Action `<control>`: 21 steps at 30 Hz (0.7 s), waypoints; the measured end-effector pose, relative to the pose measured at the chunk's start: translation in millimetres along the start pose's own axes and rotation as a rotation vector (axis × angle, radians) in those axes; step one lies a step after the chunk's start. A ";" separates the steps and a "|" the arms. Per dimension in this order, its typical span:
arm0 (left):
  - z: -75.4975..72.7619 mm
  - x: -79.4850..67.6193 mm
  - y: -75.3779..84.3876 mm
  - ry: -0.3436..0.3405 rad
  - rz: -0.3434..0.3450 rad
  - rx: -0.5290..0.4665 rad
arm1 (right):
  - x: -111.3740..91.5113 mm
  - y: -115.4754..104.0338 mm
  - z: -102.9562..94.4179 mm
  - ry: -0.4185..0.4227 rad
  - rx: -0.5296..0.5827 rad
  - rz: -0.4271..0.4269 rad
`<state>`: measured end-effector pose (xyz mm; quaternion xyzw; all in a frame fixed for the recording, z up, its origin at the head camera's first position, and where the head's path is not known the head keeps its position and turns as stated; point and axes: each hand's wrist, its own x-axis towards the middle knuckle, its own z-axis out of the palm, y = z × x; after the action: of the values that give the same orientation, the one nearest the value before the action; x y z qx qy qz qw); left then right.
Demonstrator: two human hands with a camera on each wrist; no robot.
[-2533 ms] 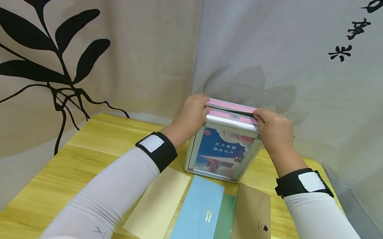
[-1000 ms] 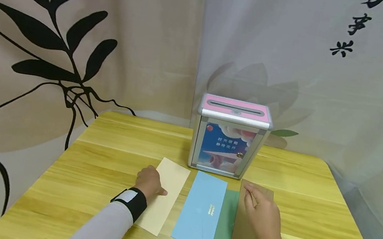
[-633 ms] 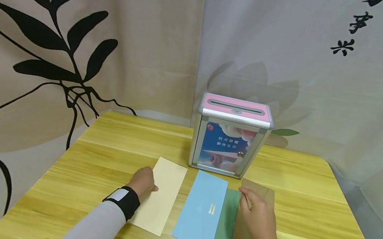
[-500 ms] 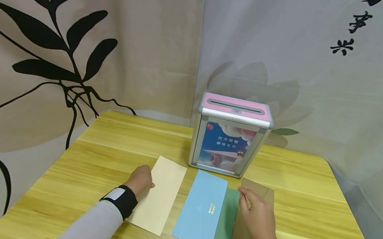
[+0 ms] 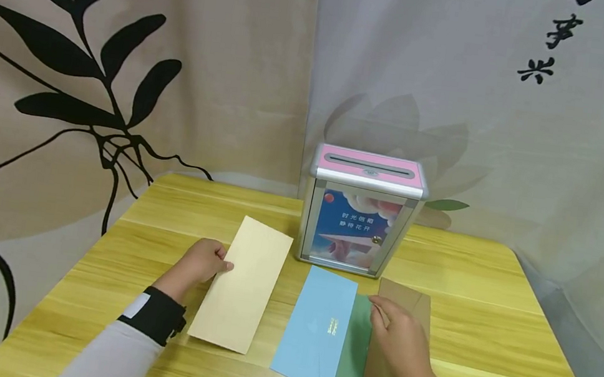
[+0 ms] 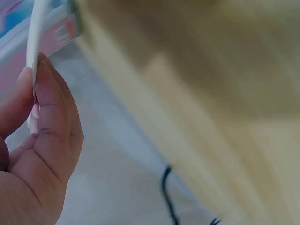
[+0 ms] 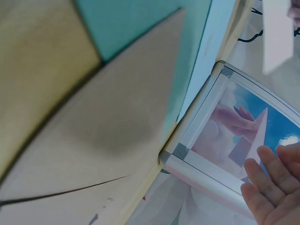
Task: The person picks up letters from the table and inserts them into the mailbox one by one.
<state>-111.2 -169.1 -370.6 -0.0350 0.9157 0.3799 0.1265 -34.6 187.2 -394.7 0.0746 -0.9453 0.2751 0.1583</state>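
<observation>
My left hand (image 5: 204,261) pinches the left long edge of a cream envelope (image 5: 245,288) between thumb and fingers. The envelope looks tilted and raised from the table; in the left wrist view only its thin edge (image 6: 35,33) shows. Above a brown envelope (image 5: 380,371) hovers my right hand (image 5: 402,340), its fingers loosely bent and holding nothing, as the right wrist view (image 7: 275,190) confirms. A light blue envelope (image 5: 313,331) lies between the hands, overlapping a green envelope (image 5: 354,355). Behind them stands a letter box with a pink slotted top (image 5: 368,174).
The wooden table (image 5: 173,223) has a rounded far right corner. A fabric backdrop (image 5: 236,80) with black plant prints and characters hangs close behind it. The letter box has a small lock (image 5: 377,240) on its front.
Both hands have left the box top. My left hand took hold of the cream envelope and shifted it up and leftward. My right hand came over the brown envelope and has barely moved since.
</observation>
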 end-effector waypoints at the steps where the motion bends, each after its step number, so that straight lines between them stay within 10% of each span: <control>1: -2.6 -3.5 4.0 0.014 0.012 -0.022 | 1.2 -1.5 -1.1 -0.020 0.001 0.008; 13: -1.5 -36.4 72.6 0.146 0.280 -0.249 | 29.3 -37.6 -28.1 -0.330 0.208 0.026; 21: 5.9 -43.5 120.9 0.200 0.478 -0.329 | 53.4 -61.9 -64.3 -0.263 0.254 -0.090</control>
<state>-87.4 -80.6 -280.3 0.1242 0.8322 0.5366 -0.0646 -54.0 167.4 -294.5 0.1715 -0.9113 0.3727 0.0349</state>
